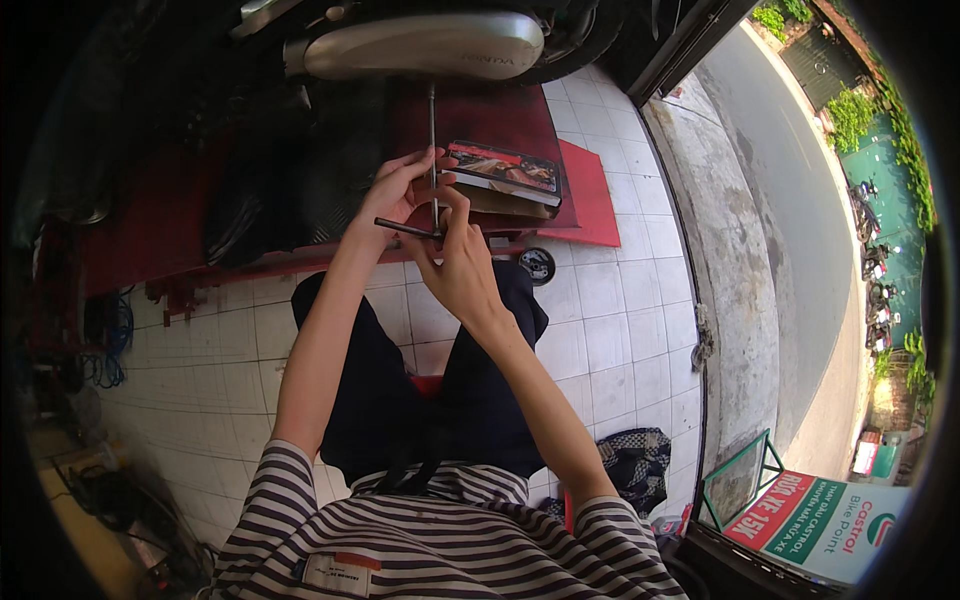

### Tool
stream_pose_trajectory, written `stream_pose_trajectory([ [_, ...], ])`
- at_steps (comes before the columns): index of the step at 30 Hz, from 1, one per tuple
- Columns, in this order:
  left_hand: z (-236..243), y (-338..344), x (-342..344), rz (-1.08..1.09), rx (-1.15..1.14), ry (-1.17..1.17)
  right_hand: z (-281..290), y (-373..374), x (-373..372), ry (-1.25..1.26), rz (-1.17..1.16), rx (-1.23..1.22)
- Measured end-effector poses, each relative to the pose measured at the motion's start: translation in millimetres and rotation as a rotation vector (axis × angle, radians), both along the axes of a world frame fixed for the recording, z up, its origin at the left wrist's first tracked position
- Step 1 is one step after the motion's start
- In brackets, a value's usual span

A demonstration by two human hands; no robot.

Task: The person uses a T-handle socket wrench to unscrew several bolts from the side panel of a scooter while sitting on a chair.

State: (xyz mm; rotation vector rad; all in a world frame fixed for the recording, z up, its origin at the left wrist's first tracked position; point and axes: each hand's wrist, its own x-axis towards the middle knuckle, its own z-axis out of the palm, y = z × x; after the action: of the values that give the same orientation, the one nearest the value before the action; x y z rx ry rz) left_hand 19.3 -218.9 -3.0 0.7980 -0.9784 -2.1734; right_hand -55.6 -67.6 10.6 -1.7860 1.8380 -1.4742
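Both of my hands are on a long metal wrench with a crossbar handle (400, 228). Its thin shaft runs away from me toward the underside of a silver motorbike cover (425, 45); what the far tip meets is too dark to tell. My left hand (395, 190) steadies the shaft, fingers closed around it partway along. Closer to me, my right hand (462, 250) grips the wrench where shaft and crossbar join. The crossbar sticks out to the left; my right fingers hide any part on the other side.
Under the motorbike lies a red lift platform (590, 195), with a box with a printed lid (505, 165) just right of my hands. A round dark dish (537, 265) with small parts sits on the white tiled floor (590, 345). Blue hose (115, 340) hangs at left.
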Motion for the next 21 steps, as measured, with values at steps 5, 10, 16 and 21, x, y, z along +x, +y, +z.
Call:
stream_pose_trajectory([
  [5,1,39,-12,-0.135,-0.071,-0.033,-2,32,15,-0.484,-0.131,-0.075],
  [10,16,73,-54,-0.22,-0.132,-0.133,-14,62,-18,-0.791,-0.265,0.118],
  [16,2,61,-91,-0.171,-0.193,-0.208,-28,53,-68,-1.033,-0.086,0.127],
  [21,-11,40,-119,-0.158,-0.289,-0.224,-41,27,-92,-1.064,-0.089,0.043],
])
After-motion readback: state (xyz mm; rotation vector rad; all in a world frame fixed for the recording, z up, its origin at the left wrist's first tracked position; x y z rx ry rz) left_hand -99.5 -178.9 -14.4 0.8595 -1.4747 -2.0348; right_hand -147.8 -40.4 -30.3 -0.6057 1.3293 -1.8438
